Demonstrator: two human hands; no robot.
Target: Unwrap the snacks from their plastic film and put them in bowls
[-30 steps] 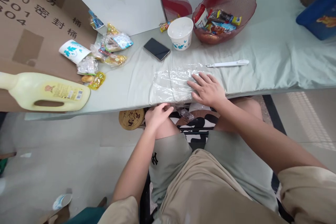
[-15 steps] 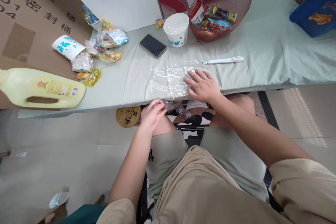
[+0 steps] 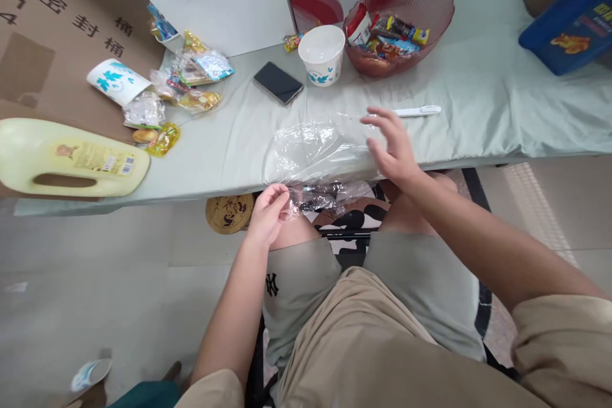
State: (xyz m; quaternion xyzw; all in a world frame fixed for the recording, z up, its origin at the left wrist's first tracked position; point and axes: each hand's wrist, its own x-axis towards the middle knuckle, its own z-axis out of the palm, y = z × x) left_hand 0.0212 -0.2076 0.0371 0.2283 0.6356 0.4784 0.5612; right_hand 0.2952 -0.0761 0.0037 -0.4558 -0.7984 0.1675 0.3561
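Observation:
A clear plastic sheet (image 3: 315, 143), crinkled and shiny, lies on the table and hangs over its front edge. Just below that edge, my left hand (image 3: 270, 213) pinches the sheet's left corner between thumb and fingers. My right hand (image 3: 391, 145) is at the sheet's right side, its fingers apart and slightly bent, holding nothing. Beyond those fingertips lies a white utility knife (image 3: 415, 111), its left end partly hidden behind them. Whether the right fingertips touch the sheet is hard to tell.
Behind the sheet are a black phone (image 3: 278, 83), a paper cup (image 3: 322, 57) and a pink bowl (image 3: 401, 44) of wrapped snacks. On the left lie a tipped cup (image 3: 117, 81), snack packets (image 3: 196, 70) and a yellow bottle (image 3: 71, 159). A blue container (image 3: 568, 25) stands at the right.
My right hand has lifted off the sheet and moved slightly right. My left hand has closed on the sheet's corner, and more of the plastic now hangs over the edge.

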